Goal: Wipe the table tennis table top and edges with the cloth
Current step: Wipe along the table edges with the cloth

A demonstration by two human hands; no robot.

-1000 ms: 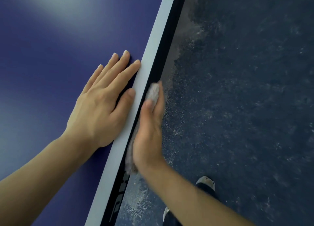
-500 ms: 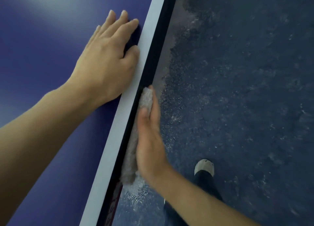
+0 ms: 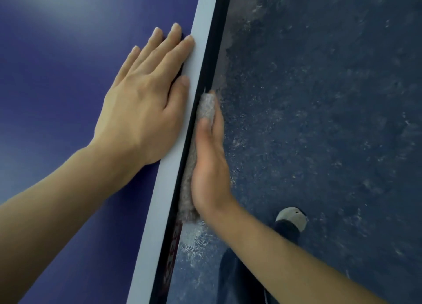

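the left hand (image 3: 141, 107) lies flat on the blue worktop (image 3: 57, 75), fingers straight and close together, its thumb and forefinger touching the white border line (image 3: 164, 189). just right of it, the right hand (image 3: 209, 166) stands on edge with straight fingers, pressing a grey cloth (image 3: 206, 108) against the worktop's dark side edge (image 3: 214, 29); the thumb lies along the cloth's top. the cloth runs lengthwise between palm and edge. right of the worktop is speckled dark floor (image 3: 319, 98), with a shoe (image 3: 292, 217) near.
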